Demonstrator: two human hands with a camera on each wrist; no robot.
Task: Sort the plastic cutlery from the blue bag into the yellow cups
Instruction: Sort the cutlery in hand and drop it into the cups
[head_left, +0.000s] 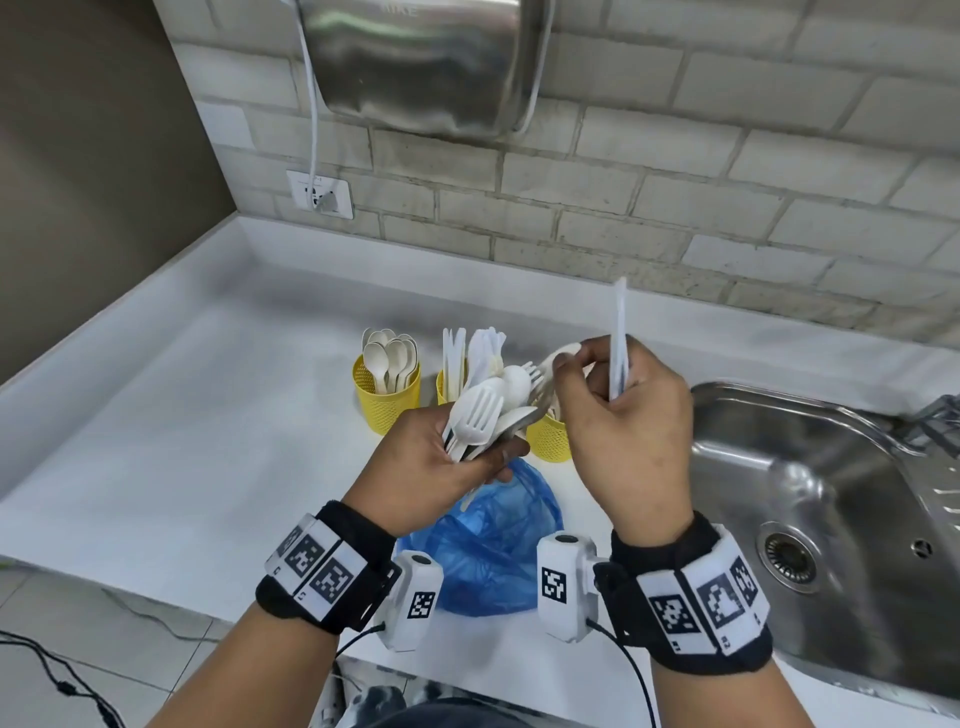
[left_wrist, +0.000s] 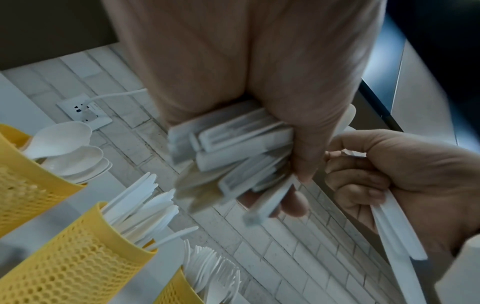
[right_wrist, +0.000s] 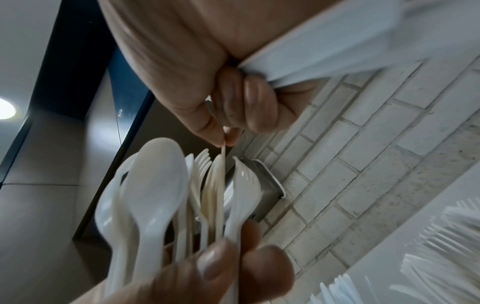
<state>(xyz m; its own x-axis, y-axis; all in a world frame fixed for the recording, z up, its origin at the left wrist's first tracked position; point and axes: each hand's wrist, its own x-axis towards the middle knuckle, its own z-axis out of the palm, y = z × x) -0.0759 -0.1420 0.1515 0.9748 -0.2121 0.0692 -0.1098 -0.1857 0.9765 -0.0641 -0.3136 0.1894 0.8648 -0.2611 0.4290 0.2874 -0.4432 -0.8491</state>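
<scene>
My left hand (head_left: 478, 457) grips a bunch of white plastic forks and spoons (head_left: 485, 410) above the blue bag (head_left: 488, 545), which lies crumpled on the counter. My right hand (head_left: 563, 364) holds a few white knives (head_left: 621, 338) upright in its curled fingers. Its thumb and forefinger pinch one cream piece (right_wrist: 222, 164) at the top of the bunch. Behind the hands stand three yellow mesh cups: the spoon cup (head_left: 387, 400), the knife cup (left_wrist: 78, 257), and the fork cup (head_left: 548, 439), partly hidden by the hands.
A steel sink (head_left: 831, 519) is set into the white counter (head_left: 182, 415) to the right. A tiled wall (head_left: 675, 208) rises behind the cups, with a steel wall unit (head_left: 421, 62) and a socket (head_left: 319, 195) with a white cable.
</scene>
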